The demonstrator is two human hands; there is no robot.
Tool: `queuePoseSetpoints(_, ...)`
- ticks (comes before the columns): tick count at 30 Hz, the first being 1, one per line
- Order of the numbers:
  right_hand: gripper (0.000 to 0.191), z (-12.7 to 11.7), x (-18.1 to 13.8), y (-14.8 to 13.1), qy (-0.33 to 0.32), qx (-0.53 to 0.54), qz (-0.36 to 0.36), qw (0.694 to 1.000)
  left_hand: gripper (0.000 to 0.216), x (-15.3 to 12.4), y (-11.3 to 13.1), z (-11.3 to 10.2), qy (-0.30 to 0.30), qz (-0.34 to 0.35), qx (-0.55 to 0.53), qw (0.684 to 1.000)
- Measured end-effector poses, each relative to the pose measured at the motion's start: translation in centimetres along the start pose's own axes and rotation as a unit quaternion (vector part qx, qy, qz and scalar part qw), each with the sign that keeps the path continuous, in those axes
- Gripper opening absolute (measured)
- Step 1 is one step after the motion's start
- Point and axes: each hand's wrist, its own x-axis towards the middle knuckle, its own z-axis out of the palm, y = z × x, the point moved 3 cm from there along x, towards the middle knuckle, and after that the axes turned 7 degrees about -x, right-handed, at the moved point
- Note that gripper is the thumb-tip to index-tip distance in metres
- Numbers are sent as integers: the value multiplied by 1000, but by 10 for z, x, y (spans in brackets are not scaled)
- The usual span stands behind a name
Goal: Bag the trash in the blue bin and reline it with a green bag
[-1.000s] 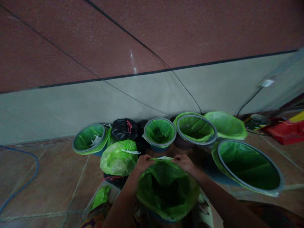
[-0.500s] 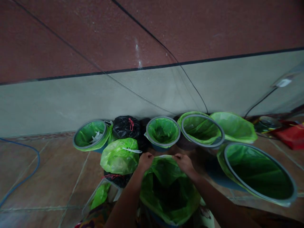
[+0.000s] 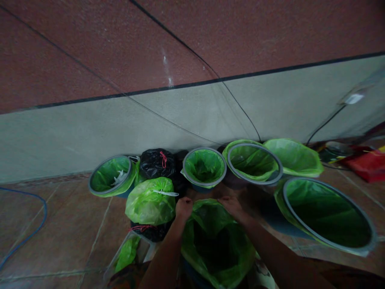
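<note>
A wall point(image 3: 192, 116) rises behind a tiled floor point(image 3: 60, 224), along which stands a row of bins lined with green bags: a large bin point(image 3: 327, 216) at the right, then three more point(image 3: 255, 162), point(image 3: 204, 166), point(image 3: 110, 180). A tied green bag point(image 3: 150, 200) and a tied black bag point(image 3: 158, 162) sit between them. Nearest the camera, an open green bag point(image 3: 216, 241) lies over a bin that is mostly hidden. The left hand point(image 3: 184, 208) and right hand point(image 3: 231, 205) are both closed on the bag's far edge, pinching the film close together. To seat such a liner well, the judgement is that both grips should draw the edge evenly outward and down over the rim, keeping the mouth open and the film unstretched, since thin plastic tears at a tight pinch. Whether the near edge is already folded over cannot be told.
</note>
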Motion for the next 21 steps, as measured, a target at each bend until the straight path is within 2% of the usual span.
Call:
queuePoseSetpoints(7,26,-12,-7,4,11,-10,-17,1000,24,-11,-18,-16,-31,7,-13,999)
queuePoseSetpoints(14,29,-27,-31,27,9,-1,-5,1000,24,-30,-38,-32,-33,4,-33,999)
queuePoseSetpoints(18,29,-29,-41,36,12,11,0,1000,23,-39,-39,-36,-18,9,-17,1000)
queuePoseSetpoints(21,35,-29,-43,32,25,15,-10,1000,23,-43,-32,-37,-9,14,7,1000)
